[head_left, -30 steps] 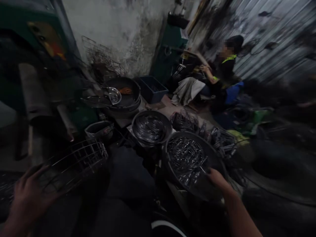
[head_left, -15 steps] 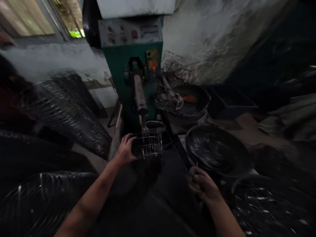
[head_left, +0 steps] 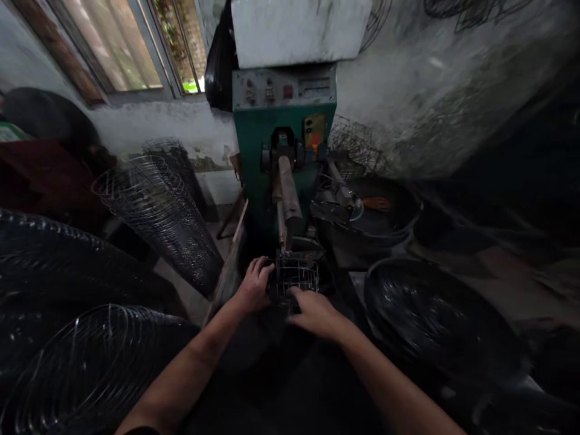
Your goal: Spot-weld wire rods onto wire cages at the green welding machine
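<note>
A small wire basket (head_left: 302, 275) sits at the lower end of the green spot welder's (head_left: 254, 130) arm, around the electrode area. My left hand (head_left: 257, 284) grips its left side, fingers curled over the wires. At the basket's front right is my right hand (head_left: 315, 311), with its fingers bent toward the wires; whatever is between its fingertips is too dark and small to make out. The welder's upper arm (head_left: 289, 187) points down toward the basket from above.
Stacks of wire rings (head_left: 154, 211) lean at the left, with more wire rings (head_left: 109, 350) nearer me. To the right stand a dark basin (head_left: 408, 232) holding an orange item (head_left: 376, 203) and a round tub (head_left: 376, 272) of wire pieces. A phone (head_left: 314, 130) is fixed to the welder.
My right hand has moved from beside the tub on the right to the front of the basket. My left hand stays on the basket. The view has shifted left and up.
</note>
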The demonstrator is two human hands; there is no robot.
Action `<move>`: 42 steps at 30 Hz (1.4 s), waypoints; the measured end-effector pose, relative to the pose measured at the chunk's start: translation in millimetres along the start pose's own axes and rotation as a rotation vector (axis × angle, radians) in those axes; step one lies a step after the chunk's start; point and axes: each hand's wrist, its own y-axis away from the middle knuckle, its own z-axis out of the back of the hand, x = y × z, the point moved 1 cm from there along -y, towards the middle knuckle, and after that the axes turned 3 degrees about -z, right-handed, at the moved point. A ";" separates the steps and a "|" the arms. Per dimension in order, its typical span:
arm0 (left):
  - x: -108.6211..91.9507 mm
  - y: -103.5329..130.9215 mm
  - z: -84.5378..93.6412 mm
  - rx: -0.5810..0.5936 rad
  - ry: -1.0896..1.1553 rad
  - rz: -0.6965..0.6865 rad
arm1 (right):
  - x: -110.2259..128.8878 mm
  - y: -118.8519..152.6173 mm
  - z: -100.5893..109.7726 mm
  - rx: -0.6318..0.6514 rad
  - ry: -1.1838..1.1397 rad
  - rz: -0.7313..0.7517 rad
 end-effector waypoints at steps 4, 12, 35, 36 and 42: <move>0.5 -1.2 -0.1 0.023 -0.006 -0.009 | 6.3 -8.7 6.7 -0.032 0.231 0.024; 4.3 -4.1 4.3 -0.012 0.033 0.079 | 8.6 -12.2 3.2 -0.056 0.406 0.123; 29.1 -32.1 -22.3 -0.077 0.095 0.130 | -10.9 -37.6 25.1 -0.104 0.375 0.149; 30.0 -33.3 -23.5 -0.075 0.093 0.126 | -11.5 -38.5 26.0 -0.104 0.374 0.149; 29.0 -35.1 -22.3 -0.130 0.141 0.077 | -7.7 -36.8 33.3 -0.122 0.335 0.107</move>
